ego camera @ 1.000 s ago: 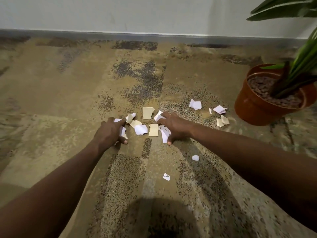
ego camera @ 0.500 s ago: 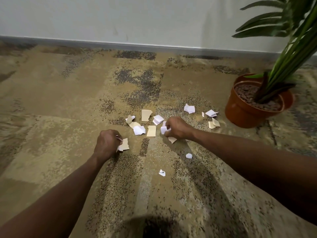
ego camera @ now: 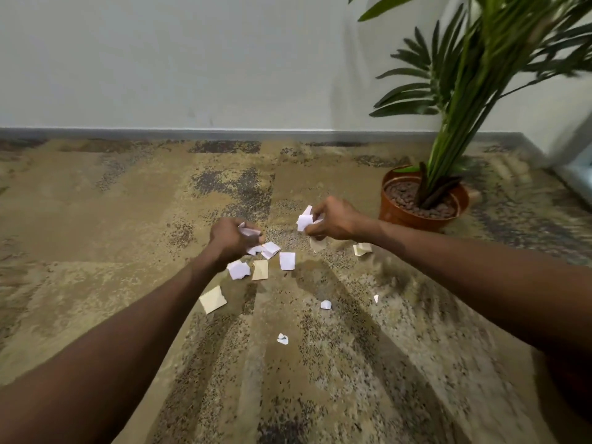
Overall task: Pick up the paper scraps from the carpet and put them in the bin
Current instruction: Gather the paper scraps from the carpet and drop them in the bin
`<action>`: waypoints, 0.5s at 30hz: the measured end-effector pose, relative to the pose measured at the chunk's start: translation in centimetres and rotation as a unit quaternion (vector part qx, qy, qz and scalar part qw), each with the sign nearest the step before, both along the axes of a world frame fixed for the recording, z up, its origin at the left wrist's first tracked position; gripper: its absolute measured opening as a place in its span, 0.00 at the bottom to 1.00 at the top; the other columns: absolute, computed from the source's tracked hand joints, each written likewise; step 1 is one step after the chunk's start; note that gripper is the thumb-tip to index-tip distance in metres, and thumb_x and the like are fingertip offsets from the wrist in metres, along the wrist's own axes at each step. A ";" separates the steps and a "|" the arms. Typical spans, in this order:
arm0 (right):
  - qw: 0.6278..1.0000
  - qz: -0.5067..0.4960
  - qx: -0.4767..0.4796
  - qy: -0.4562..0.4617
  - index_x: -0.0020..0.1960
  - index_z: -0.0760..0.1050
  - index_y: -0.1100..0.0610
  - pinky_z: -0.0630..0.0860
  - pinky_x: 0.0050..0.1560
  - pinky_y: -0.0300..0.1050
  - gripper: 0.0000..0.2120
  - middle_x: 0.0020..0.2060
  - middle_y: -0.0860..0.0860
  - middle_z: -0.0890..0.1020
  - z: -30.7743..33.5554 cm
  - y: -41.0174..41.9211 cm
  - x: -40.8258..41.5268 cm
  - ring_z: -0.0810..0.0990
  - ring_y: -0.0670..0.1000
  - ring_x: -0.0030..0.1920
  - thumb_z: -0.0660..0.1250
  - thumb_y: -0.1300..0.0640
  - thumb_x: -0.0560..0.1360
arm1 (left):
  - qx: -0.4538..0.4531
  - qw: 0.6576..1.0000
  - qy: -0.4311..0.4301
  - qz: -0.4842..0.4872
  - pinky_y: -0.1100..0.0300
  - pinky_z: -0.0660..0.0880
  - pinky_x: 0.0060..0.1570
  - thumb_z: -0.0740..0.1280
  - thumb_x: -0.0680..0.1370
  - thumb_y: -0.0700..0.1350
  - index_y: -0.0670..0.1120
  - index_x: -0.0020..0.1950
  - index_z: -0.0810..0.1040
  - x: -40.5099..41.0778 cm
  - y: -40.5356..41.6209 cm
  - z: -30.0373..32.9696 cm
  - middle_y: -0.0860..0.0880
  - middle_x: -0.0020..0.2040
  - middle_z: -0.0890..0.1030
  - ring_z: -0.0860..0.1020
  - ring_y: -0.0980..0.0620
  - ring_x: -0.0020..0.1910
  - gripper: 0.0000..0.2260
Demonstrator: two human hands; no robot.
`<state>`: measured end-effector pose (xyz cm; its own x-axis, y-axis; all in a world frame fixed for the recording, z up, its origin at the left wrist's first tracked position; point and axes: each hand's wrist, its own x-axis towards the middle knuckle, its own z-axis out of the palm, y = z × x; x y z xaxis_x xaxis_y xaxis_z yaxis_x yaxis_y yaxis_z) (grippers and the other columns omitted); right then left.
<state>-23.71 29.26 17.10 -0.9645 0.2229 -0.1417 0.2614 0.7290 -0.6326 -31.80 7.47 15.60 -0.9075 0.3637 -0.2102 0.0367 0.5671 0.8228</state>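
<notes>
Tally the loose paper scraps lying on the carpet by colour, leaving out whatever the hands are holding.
White scraps: 6, counting the tiny sliver to the right; the cluster right under the left hand is partly hidden, so this may be low.
Tan scraps: 3, plus one hanging below the right hand that may be held.
Total on the carpet: 9.

This looks like an office or lobby corner: patterned brown commercial carpet (ego camera: 96,219) fills the lower frame, a grey skirting board (ego camera: 192,133) edges the plain wall (ego camera: 160,59), and a potted palm (ego camera: 426,200) stands at right.
</notes>
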 end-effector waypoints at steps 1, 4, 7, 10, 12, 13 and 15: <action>1.000 -0.012 0.005 0.007 0.44 0.83 0.62 0.76 0.32 0.37 0.08 0.37 0.54 0.86 1.0 0.6 0.6 0.80 0.45 0.31 0.76 0.57 0.70 | 0.017 1.000 -0.003 -0.012 0.64 0.76 0.30 0.75 0.72 0.35 0.35 0.51 0.82 0.4 1.2 0.8 0.40 0.46 0.83 0.79 0.49 0.37 0.10; 0.999 -0.046 0.013 0.025 0.40 0.83 0.58 0.70 0.27 0.32 0.06 0.32 0.49 0.84 3.8 2.5 2.7 0.78 0.41 0.28 0.76 0.55 0.71 | 0.086 0.994 -0.041 -0.044 0.62 0.81 0.32 0.72 0.74 0.33 0.32 0.56 0.79 1.9 5.4 3.3 0.39 0.47 0.80 0.79 0.48 0.38 0.11; 0.996 -0.071 0.013 0.048 0.35 0.80 0.54 0.68 0.24 0.30 0.08 0.28 0.44 0.81 6.4 4.3 5.3 0.76 0.36 0.24 0.76 0.57 0.71 | 0.168 0.979 -0.101 -0.060 0.57 0.82 0.40 0.69 0.75 0.30 0.31 0.56 0.77 3.8 9.5 5.8 0.40 0.47 0.78 0.79 0.45 0.42 0.10; 0.992 -0.102 0.026 0.061 0.38 0.83 0.58 0.74 0.33 0.37 0.06 0.33 0.49 0.84 8.5 6.2 7.8 0.80 0.42 0.31 0.75 0.56 0.71 | 0.220 0.962 -0.136 -0.090 0.59 0.82 0.34 0.68 0.75 0.29 0.33 0.52 0.76 6.0 13.3 7.7 0.41 0.43 0.78 0.79 0.47 0.38 0.07; 0.988 -0.133 0.039 0.072 0.38 0.83 0.55 0.73 0.30 0.34 0.05 0.33 0.46 0.84 9.5 7.6 9.5 0.79 0.40 0.30 0.76 0.55 0.70 | 0.229 0.956 -0.139 -0.117 0.60 0.82 0.32 0.69 0.75 0.29 0.35 0.47 0.77 7.4 15.8 8.4 0.41 0.41 0.79 0.80 0.48 0.37 0.03; 0.984 -0.150 0.049 0.081 0.36 0.81 0.53 0.70 0.26 0.31 0.06 0.31 0.42 0.81 10.0 8.2 10.3 0.78 0.39 0.29 0.77 0.55 0.69 | 0.234 0.953 -0.140 -0.129 0.59 0.82 0.33 0.69 0.75 0.30 0.36 0.44 0.77 8.0 17.0 8.7 0.42 0.41 0.80 0.80 0.48 0.36 0.04; 0.976 -0.183 0.064 0.097 0.33 0.79 0.48 0.66 0.25 0.31 0.08 0.29 0.39 0.77 10.9 9.4 12.3 0.75 0.38 0.29 0.78 0.54 0.67 | 0.248 0.946 -0.146 -0.148 0.55 0.83 0.38 0.69 0.76 0.31 0.37 0.44 0.77 9.4 19.4 9.0 0.41 0.42 0.81 0.81 0.47 0.37 0.04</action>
